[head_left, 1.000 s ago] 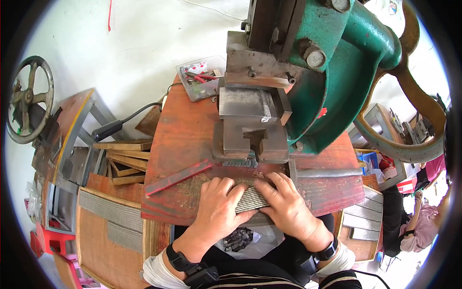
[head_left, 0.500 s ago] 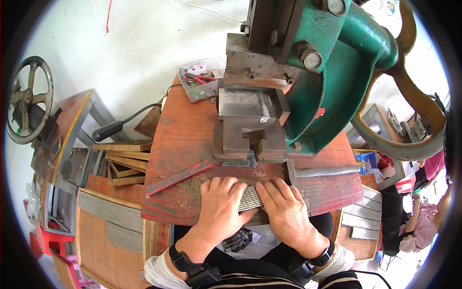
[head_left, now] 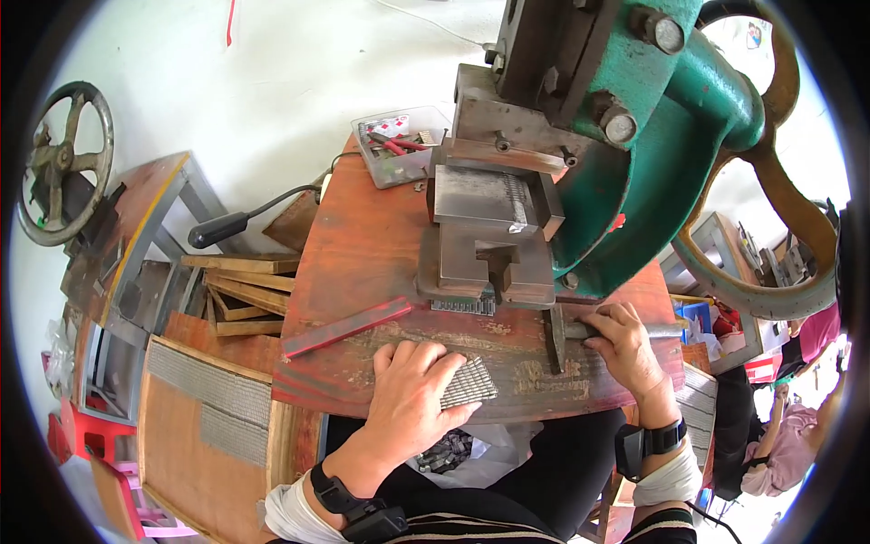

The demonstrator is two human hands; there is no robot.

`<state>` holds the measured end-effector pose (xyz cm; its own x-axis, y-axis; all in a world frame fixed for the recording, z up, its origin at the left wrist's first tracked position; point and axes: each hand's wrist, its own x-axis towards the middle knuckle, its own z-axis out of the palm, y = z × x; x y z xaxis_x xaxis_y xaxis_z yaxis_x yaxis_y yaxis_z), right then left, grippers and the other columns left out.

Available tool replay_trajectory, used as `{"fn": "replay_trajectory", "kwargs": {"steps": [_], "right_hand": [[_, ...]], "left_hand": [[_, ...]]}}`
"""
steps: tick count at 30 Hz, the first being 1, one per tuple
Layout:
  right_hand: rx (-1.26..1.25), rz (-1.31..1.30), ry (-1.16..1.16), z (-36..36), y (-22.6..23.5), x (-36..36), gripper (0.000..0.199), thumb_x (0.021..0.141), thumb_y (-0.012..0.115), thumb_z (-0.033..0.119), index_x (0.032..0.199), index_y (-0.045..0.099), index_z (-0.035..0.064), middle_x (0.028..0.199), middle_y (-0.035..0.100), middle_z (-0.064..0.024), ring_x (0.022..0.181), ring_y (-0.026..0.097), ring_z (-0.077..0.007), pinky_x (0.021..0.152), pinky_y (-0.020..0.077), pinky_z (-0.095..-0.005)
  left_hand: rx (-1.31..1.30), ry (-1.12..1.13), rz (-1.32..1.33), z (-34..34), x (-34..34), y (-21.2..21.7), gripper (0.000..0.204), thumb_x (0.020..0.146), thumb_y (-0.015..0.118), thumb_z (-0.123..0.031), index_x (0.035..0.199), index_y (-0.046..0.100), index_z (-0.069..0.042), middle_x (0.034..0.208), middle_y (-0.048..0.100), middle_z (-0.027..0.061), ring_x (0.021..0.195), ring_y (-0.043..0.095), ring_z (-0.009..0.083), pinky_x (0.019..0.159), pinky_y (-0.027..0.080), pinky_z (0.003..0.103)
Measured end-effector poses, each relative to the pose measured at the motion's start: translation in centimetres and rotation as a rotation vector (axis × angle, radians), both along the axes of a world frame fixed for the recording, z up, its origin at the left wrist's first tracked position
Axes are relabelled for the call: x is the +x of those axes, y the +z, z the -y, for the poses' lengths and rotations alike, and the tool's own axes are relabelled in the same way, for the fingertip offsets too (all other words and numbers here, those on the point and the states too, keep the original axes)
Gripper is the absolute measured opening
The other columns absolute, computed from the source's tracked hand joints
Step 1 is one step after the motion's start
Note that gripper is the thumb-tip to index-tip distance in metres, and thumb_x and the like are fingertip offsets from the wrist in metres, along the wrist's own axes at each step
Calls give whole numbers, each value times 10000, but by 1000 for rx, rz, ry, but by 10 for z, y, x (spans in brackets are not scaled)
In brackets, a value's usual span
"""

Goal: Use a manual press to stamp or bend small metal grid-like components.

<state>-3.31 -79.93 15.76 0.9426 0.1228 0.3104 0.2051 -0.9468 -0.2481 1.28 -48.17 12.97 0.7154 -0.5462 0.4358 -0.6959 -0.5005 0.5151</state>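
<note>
On the front part of the red wooden bench top, my left hand (head_left: 415,399) grips the left end of a small bundle of ribbed grey metal strips (head_left: 469,383). Its thumb lies along the near side, and the fingers cover the rest. My right hand (head_left: 625,347) is closed round the handle of a hammer (head_left: 555,340), close to its dark head. The handle's grey end sticks out to the right. Behind the hands stands a green hand press (head_left: 675,118) with a steel die block (head_left: 471,258) under its ram. A comb-like metal piece (head_left: 464,306) shows below the die.
Left of the bundle lies a worn red bar (head_left: 346,327). A clear plastic box (head_left: 399,177) holds red-handled pliers. Wooden trays with metal strips (head_left: 231,435) flank the bench. Dark metal pieces (head_left: 444,453) fill a white bag below. Another person (head_left: 788,435) is at far right.
My right hand has left the strip bundle and moved right onto the hammer handle. My left hand stays on the bundle, which now lies more exposed. The whole view has shifted slightly.
</note>
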Motion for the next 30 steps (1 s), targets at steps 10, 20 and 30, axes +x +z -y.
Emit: {"fn": "replay_trajectory", "kwargs": {"steps": [10, 20, 30], "right_hand": [[87, -154, 298, -68, 48, -24, 374, 798, 716, 40, 1141, 577, -18, 915, 618, -175, 794, 650, -388, 657, 534, -452], [-310, -27, 85, -139, 54, -20, 507, 799, 709, 93, 1291, 588, 87, 711, 542, -64, 546, 619, -240, 484, 523, -350], [-247, -26, 57, -149, 51, -20, 446, 824, 710, 121, 1253, 594, 81, 712, 579, -86, 558, 632, -280, 497, 530, -370]], "left_hand": [[3, 64, -17, -1, -2, -4, 552, 587, 876, -311, 1049, 693, -71, 999, 595, 39, 999, 518, 255, 929, 315, 438], [-37, 80, -43, 2, -2, -3, 527, 594, 871, -305, 1035, 697, -74, 1010, 605, 49, 1037, 516, 258, 937, 312, 457], [-55, 64, -43, 0, -2, -4, 533, 596, 870, -305, 1036, 686, -66, 1023, 606, 49, 1026, 517, 263, 929, 321, 469]]}}
